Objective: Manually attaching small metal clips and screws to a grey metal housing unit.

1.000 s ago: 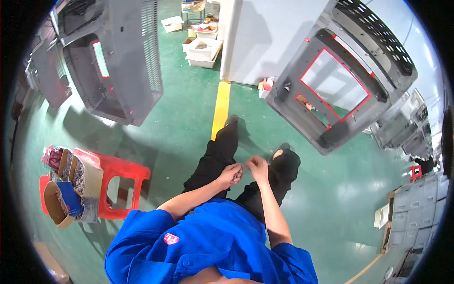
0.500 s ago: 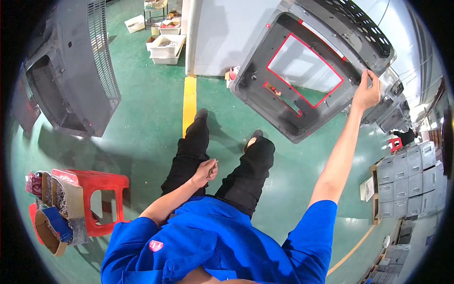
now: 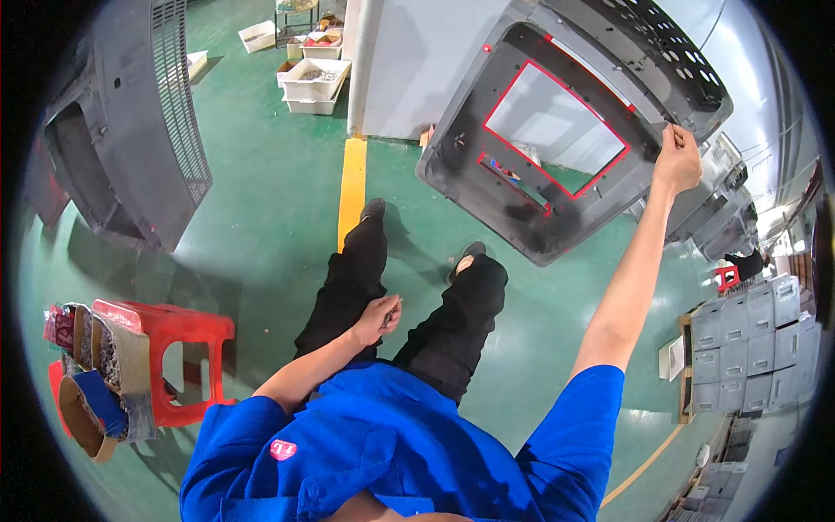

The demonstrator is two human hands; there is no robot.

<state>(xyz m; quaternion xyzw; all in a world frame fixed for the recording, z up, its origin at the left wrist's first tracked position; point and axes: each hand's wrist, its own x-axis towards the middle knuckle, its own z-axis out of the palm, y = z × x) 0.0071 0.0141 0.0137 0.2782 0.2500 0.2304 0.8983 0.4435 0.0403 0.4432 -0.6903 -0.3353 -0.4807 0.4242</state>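
Note:
A large dark grey moulded panel (image 3: 557,187) with a red-edged rectangular opening hangs or stands at the upper right; its support is hidden. My right hand (image 3: 678,163) is at the panel's right border, thumb and fingers pinched together close to the surface. Whatever lies between those fingertips is too small to make out. Low in front of my legs, my left hand (image 3: 378,320) is curled closed around small metal pieces, of which only bits show between the fingers.
Another grey panel (image 3: 130,130) with a slotted grille stands at left. Below it, a red stool (image 3: 187,326) adjoins open boxes of small parts (image 3: 113,370). White bins (image 3: 315,83) sit by the wall. Stacked grey crates (image 3: 748,348) and a distant person in dark clothes (image 3: 746,264) are at right.
My right hand's fingers have curled in more tightly at the panel's border. The left hand stays closed in nearly the same place. The view has shifted slightly.

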